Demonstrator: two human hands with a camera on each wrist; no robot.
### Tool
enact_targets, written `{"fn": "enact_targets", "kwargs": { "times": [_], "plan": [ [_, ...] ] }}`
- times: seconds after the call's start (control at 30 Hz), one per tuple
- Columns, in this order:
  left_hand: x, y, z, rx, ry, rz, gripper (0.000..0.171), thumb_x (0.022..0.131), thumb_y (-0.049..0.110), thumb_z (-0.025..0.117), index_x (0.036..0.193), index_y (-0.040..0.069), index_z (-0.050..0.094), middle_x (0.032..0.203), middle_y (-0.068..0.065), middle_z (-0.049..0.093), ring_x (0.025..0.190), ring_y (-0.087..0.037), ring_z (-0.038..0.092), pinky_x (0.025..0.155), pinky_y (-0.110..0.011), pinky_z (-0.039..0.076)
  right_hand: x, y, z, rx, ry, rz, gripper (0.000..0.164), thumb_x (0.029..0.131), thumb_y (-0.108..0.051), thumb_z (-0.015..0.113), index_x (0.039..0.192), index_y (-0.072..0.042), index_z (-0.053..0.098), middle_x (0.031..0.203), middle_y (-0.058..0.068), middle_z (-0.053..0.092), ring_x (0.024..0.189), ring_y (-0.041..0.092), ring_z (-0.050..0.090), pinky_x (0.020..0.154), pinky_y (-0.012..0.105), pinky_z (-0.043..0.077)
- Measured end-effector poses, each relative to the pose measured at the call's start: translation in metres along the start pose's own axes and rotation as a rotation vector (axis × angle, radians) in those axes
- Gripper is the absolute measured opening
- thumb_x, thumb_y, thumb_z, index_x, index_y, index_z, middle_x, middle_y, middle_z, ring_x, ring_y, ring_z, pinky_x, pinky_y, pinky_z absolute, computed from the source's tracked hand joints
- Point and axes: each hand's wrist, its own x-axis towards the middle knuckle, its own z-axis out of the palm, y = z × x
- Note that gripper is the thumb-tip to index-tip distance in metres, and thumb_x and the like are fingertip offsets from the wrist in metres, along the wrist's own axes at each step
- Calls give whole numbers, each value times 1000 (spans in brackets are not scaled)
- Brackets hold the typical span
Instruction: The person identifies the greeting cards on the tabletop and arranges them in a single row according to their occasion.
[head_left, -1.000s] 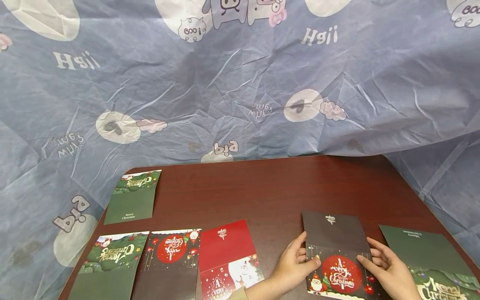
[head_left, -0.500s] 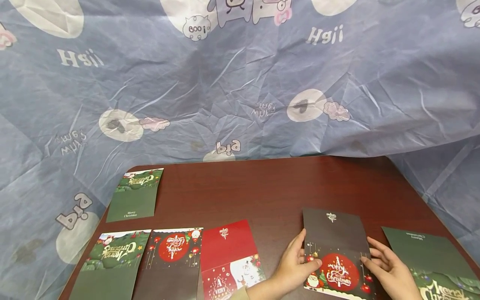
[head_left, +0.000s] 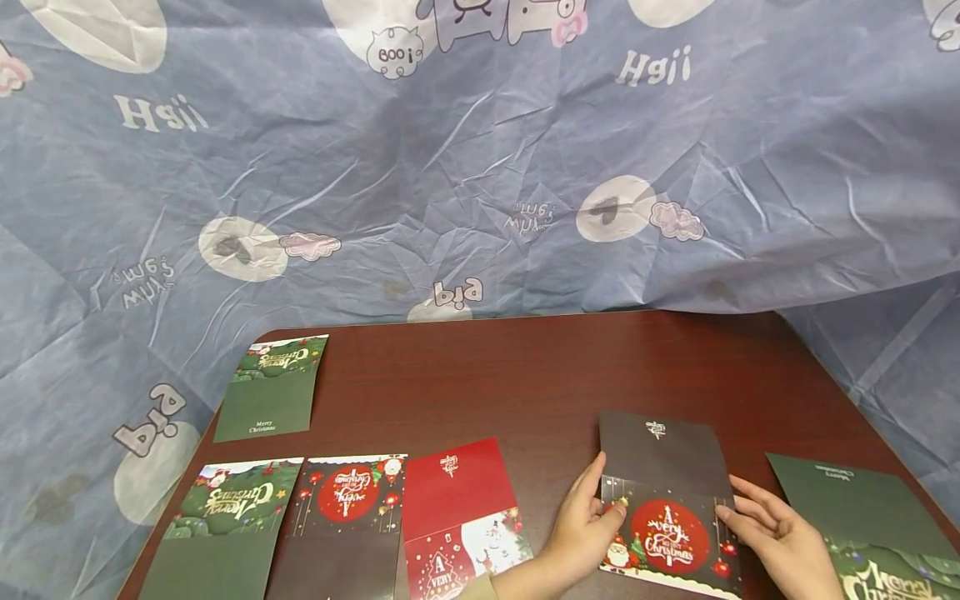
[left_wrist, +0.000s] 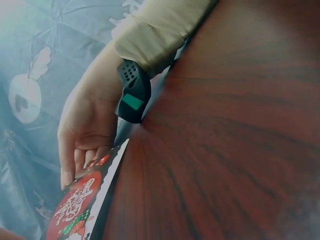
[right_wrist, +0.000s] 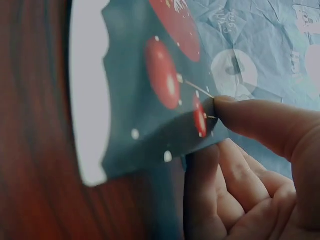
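Note:
An unfolded black Christmas card (head_left: 664,500), with a red circle, Santa and white lettering, is held between both hands at the right of the table. My left hand (head_left: 576,527) grips its left edge, thumb on the printed front. At the right edge my right hand (head_left: 783,542) pinches the card, and the right wrist view shows that thumb (right_wrist: 265,120) on the print with other fingers behind. The left wrist view shows the card (left_wrist: 75,205) tilted, the right hand (left_wrist: 92,120) at its far side; most of the left hand is out of that view.
Left of the hands lie a red card (head_left: 457,492), another black card (head_left: 345,500) and a green card (head_left: 232,500). A further green card (head_left: 272,392) lies at the back left. On the right is a green card (head_left: 862,517). A blue printed cloth (head_left: 465,167) hangs behind the brown table (head_left: 525,375).
The black card has shifted slightly left and away from me, both hands still holding it. The left thumb has slid nearer its left edge. The head view has moved slightly.

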Motion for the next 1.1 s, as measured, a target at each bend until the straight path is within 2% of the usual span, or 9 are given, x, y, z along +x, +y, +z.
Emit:
{"fn": "enact_targets", "kwargs": {
  "times": [0.1, 0.23, 0.43, 0.67, 0.83, 0.97, 1.1],
  "plan": [
    [1, 1, -2, 15, 16, 11, 63, 88, -1, 56, 145, 0, 29, 147, -19, 29, 49, 3, 30, 43, -12, 31, 0, -2, 3, 15, 34, -42, 73, 86, -42, 66, 142, -5, 36, 100, -10, 66, 81, -7, 59, 67, 20, 50],
    [3, 3, -4, 18, 37, 40, 62, 88, 0, 56, 145, 0, 30, 147, -18, 30, 48, 4, 30, 41, -12, 29, 0, -3, 11, 63, 96, -125, 57, 88, -33, 66, 134, -8, 44, 89, -18, 63, 80, -4, 60, 65, 20, 50],
    [6, 10, -8, 56, 76, 96, 61, 88, 1, 57, 143, -2, 32, 145, -19, 34, 48, 3, 30, 41, -13, 30, 0, -7, 19, 157, 131, -173, 43, 89, -25, 67, 126, -16, 49, 85, -15, 62, 78, -2, 61, 62, 21, 50],
    [10, 18, -14, 100, 108, 132, 59, 87, 0, 57, 142, -1, 36, 142, -17, 38, 46, 3, 27, 40, -13, 28, 3, -13, 25, 243, 121, -246, 38, 90, -18, 65, 124, -18, 50, 84, -10, 66, 76, 2, 63, 61, 21, 51],
    [13, 22, -20, 108, 116, 164, 59, 87, 0, 56, 142, -2, 35, 142, -19, 38, 46, 2, 26, 40, -13, 28, 6, -15, 30, 324, 122, -323, 37, 90, -10, 64, 124, -14, 53, 83, -8, 67, 71, 4, 63, 57, 22, 50],
    [15, 24, -26, 127, 135, 189, 58, 87, 0, 57, 141, -2, 37, 141, -18, 40, 47, 1, 26, 41, -13, 28, 8, -18, 33, 308, 119, -380, 37, 91, -7, 61, 127, -10, 52, 83, -7, 67, 71, 4, 63, 56, 24, 51],
    [18, 27, -32, 130, 145, 183, 57, 87, 0, 57, 141, 1, 39, 137, -15, 44, 47, 1, 28, 41, -13, 29, 9, -26, 36, 236, 123, -434, 37, 92, -5, 59, 128, -4, 50, 84, -7, 66, 70, 5, 63, 57, 24, 52]
  ]
}}
